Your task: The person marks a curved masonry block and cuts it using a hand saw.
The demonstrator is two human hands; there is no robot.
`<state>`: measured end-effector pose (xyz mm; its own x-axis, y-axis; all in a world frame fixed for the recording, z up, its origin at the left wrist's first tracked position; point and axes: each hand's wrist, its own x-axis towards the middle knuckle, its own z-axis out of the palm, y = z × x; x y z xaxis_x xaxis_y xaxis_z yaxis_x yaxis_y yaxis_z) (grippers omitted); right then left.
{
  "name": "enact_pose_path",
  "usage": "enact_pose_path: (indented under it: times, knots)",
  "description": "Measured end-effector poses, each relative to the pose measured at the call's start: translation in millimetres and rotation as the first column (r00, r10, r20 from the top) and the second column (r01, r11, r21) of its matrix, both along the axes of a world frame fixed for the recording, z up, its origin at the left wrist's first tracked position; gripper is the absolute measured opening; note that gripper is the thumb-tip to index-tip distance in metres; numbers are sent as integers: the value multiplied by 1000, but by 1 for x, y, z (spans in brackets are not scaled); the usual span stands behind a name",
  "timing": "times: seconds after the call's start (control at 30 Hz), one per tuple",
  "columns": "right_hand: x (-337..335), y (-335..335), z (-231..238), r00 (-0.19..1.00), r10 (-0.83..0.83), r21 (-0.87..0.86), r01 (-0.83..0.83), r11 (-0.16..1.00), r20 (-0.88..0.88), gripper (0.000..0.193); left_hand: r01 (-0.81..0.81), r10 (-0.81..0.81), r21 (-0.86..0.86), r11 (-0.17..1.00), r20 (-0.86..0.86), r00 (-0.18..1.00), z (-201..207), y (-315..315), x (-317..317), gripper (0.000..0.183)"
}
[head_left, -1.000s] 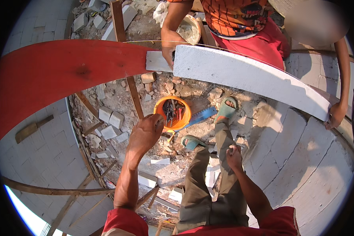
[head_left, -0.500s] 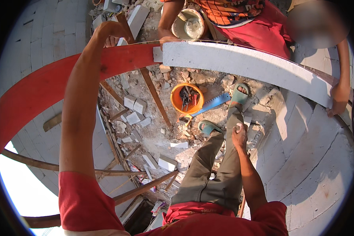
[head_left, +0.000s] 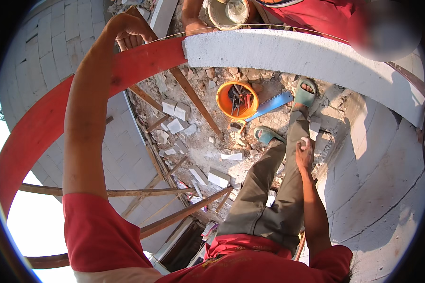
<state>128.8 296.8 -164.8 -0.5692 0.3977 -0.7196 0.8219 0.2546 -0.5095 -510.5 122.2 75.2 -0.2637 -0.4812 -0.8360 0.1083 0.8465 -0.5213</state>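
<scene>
My left hand [head_left: 129,38] is at the far left, fingers curled down beside a wooden post [head_left: 144,24] and the far edge of a curved red board [head_left: 148,61]. What its fingers hold, if anything, is hidden. A thin string [head_left: 174,34] runs from near this hand along the far edge of a long whitish beam [head_left: 288,49]. The beam's left end meets the red board. Low by my lower leg, my right hand [head_left: 305,154] has curled fingers with pale, whitish tips; I cannot make out anything in them. A co-worker's hand [head_left: 196,27] rests behind the joint.
An orange bucket of tools [head_left: 238,100] stands on rubble beside a blue-bladed handsaw [head_left: 271,104]. A pale bucket [head_left: 228,13] is near the co-worker. Broken white blocks [head_left: 175,109] and wooden props [head_left: 196,101] lie between block walls [head_left: 363,188].
The view has shifted, so the floor things sit further right. The pale patch between board and beam no longer shows. The co-worker's hand at the beam's right end has left it.
</scene>
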Motion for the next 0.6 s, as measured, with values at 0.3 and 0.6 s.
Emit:
enact_pose_path:
  times: [0.3, 0.6]
  knots:
    - [6, 0, -2, 1000, -8, 3, 8, 1000, -10, 33, -124, 124, -16, 992, -8, 992, -1, -21, -20, 45]
    - [4, 0, 5, 1000, -29, -23, 29, 999, -6, 33, -63, 60, -220, 973, -18, 998, -7, -8, -22, 63]
